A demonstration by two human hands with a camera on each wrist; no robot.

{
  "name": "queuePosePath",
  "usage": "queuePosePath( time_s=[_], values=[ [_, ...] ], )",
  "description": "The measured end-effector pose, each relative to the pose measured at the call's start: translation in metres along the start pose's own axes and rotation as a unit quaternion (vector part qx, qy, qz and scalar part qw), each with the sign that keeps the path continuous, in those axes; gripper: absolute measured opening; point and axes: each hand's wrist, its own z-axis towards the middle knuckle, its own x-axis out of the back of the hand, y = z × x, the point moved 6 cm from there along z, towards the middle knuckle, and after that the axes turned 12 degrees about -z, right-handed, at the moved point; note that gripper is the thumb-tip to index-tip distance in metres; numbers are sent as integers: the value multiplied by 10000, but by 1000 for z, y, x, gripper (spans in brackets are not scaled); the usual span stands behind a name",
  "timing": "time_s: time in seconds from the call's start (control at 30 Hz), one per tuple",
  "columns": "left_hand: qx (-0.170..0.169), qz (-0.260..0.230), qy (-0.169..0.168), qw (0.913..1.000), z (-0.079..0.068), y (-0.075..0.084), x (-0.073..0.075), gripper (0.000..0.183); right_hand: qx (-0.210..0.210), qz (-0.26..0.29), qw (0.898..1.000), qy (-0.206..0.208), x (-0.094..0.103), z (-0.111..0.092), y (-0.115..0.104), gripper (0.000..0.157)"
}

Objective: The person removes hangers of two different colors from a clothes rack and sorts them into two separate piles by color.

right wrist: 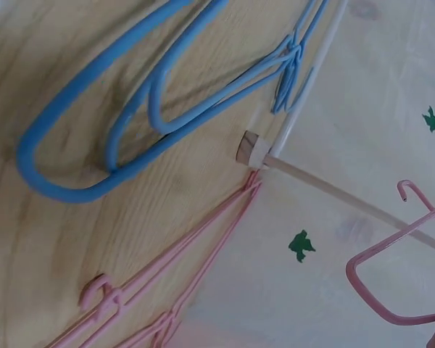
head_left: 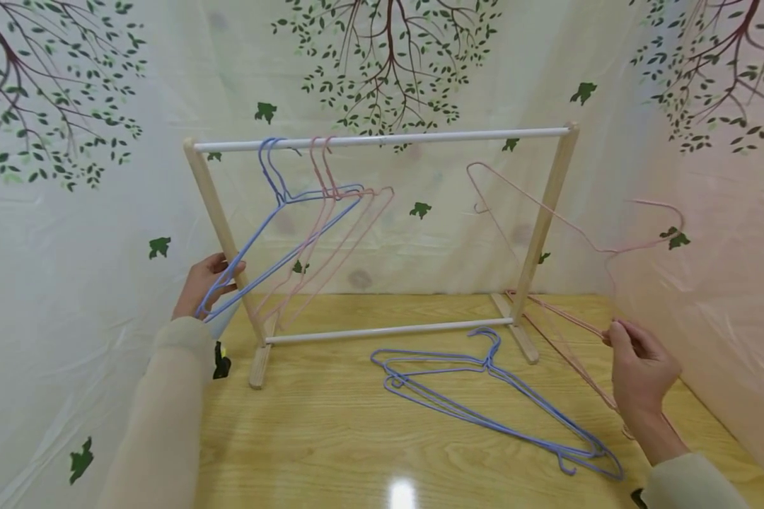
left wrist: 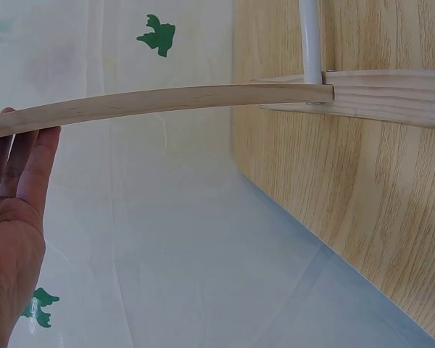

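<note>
My left hand grips the left wooden post of a hanger rack, partly behind blue hangers in the head view. In the left wrist view, the fingers reach behind the post. My right hand pinches a pink hanger, raised in front of the rack's right post. One corner of that hanger shows in the right wrist view, with the hand barely in frame. Blue hangers and pink hangers hang from the left part of the white top rail.
Several blue hangers lie stacked on the wooden table before the rack. More pink hangers lie at the right, partly hidden by my right hand in the head view. A white lower rail joins the posts. Leaf-patterned curtains enclose the table.
</note>
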Motion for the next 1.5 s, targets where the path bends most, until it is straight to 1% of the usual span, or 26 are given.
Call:
queuePosePath(
  time_s=[0.07,0.17,0.3,0.33,0.37,0.47,0.53,0.63,0.67,0.7,0.73,0.83,0.9,0.93,0.97,1.03,1.1,1.23,1.3,1.37,1.43,1.5],
  values=[
    [-18,16,2,10000,0,-1,1,79,90,572,9983,83,7,1,-2,18],
    [-43,54,-3,10000,0,0,0,77,233,1008,9943,254,18,3,-3,17],
    [-77,124,10,9999,0,1,-1,74,269,1182,9914,501,34,5,-2,18],
    [-83,143,19,9999,0,1,-1,74,324,1117,9917,540,37,6,-2,18],
    [-102,178,24,9998,0,2,-1,74,290,1231,9902,597,40,6,-1,19],
    [-157,320,27,9994,-1,2,-1,72,422,1272,9885,694,48,8,0,19],
    [-177,405,27,9990,-1,3,-1,70,461,1379,9864,770,53,9,0,18],
    [-194,442,21,9988,-3,5,-1,70,396,1655,9814,892,61,11,0,17],
    [-196,407,16,9990,-3,5,-2,71,413,1648,9810,942,64,11,-1,17],
    [-172,376,5,9991,-6,9,-3,71,468,1612,9809,982,67,11,-2,18],
    [-156,346,1,9993,-6,8,-3,72,521,1505,9819,1025,69,12,-4,19],
    [-128,249,9,9996,-5,7,-4,71,548,1470,9796,1253,76,13,-8,19],
    [-144,286,31,9995,-4,6,-3,71,595,1582,9760,1371,79,14,-10,18],
    [-183,317,56,9993,-1,2,-1,72,527,1770,9723,1433,81,15,-10,17],
    [-215,342,68,9992,-1,2,-1,72,507,1933,9685,1482,83,16,-10,16],
    [-289,412,76,9987,-1,1,0,73,523,2035,9657,1525,88,18,-9,16],
    [-331,350,90,9988,-2,0,0,70,473,2133,9634,1556,93,21,-6,16],
    [-396,203,65,9990,-4,0,0,65,365,2237,9628,1470,102,25,0,17],
    [-433,155,60,9989,-6,0,0,64,392,2000,9696,1354,105,26,2,17],
    [-473,212,69,9986,-7,1,0,65,266,1677,9771,1279,108,26,6,18],
    [-476,202,80,9986,-8,0,0,66,51,1051,9869,1227,112,26,9,18],
    [-452,180,95,9988,-9,-1,0,67,-200,372,9923,1160,116,26,14,18]
  ],
)
